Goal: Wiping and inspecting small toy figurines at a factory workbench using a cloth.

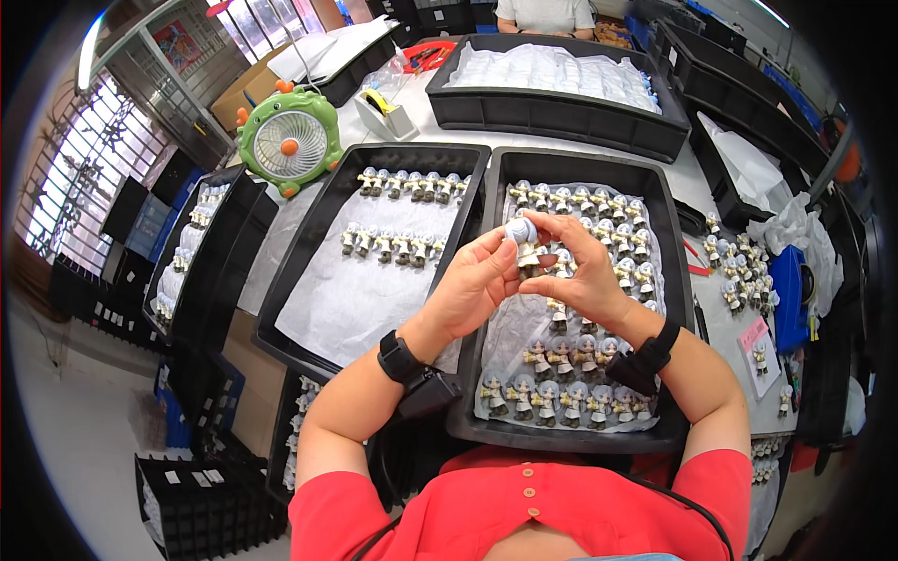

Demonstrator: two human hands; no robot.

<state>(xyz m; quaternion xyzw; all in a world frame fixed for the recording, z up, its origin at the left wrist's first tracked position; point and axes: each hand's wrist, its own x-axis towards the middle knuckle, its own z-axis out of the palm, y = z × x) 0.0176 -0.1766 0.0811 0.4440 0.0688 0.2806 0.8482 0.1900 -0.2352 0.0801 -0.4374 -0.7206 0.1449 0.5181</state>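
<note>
Above the right-hand black tray (479, 411), both my hands are closed around one small figurine (522, 234) with pale grey-blue hair. The thumb and fingers of my left hand (477, 285) pinch it from the left. My right hand (587, 276) grips it from the other side, fingers at the top and thumb lower down. Part of its body is hidden by my fingers. Beneath my hands, rows of similar figurines (561, 402) lie on white paper in the tray. The left-hand black tray (374, 157) holds two rows of figurines (412, 185) on white paper.
A green fan (290, 140) and a tape dispenser (388, 117) stand behind the left tray. Farther back sits a wide black bin (561, 117) lined with white wrapping. Loose figurines (744, 271) cluster at right beside a blue box (789, 297). Someone sits across the table.
</note>
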